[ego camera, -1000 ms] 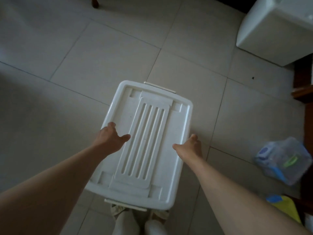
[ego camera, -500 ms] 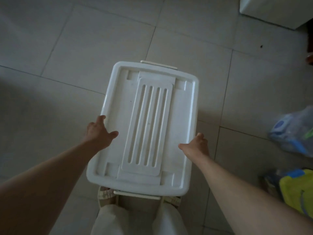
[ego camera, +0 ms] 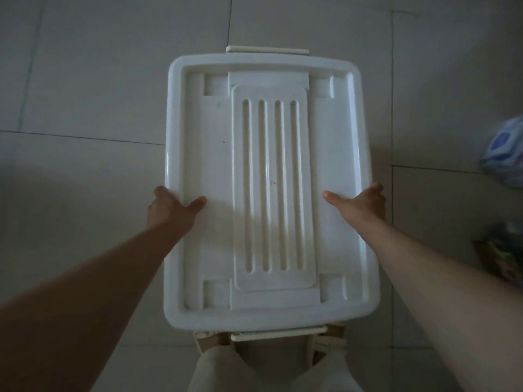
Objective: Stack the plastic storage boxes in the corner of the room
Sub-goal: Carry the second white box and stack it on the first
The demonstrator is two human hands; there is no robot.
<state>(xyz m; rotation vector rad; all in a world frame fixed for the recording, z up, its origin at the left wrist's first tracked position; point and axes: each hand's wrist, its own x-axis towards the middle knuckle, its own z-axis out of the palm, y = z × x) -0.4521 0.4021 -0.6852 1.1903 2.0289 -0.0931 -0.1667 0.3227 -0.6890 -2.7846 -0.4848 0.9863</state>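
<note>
Hands clamp a white plastic storage box (ego camera: 268, 193) by its two long sides. Left hand (ego camera: 169, 207) sits on the box's left rim, thumb lying flat on the lid, the other fingers curled over the edge and out of sight beneath it. Right hand (ego camera: 365, 205) mirrors it on the right rim, thumb pointing inward across the lid, fingers wrapped down the side. Both grips are closed on the box; how far the hidden fingers reach under the rim cannot be told. Bare forearms run from the bottom corners of the view up to the box. Lid is on, seen from straight above: a raised border, a centre panel with four long grooves, a small recessed square toward each corner. A cream latch handle (ego camera: 267, 49) shows at the box's far short end, another (ego camera: 277, 333) at the near end. Whether the box is lifted or resting on anything cannot be told. Directly below the near end, light trouser legs (ego camera: 218, 369) and sandalled feet (ego camera: 210, 339). Under and around the box, pale tiled floor (ego camera: 99, 94) with thin dark grout lines. Well off to the box's right, at the edge of view, a blurred clear plastic bag with blue packaging (ego camera: 505, 154), and nearer than that, a dark patterned item (ego camera: 501, 256) too blurred to identify.
</note>
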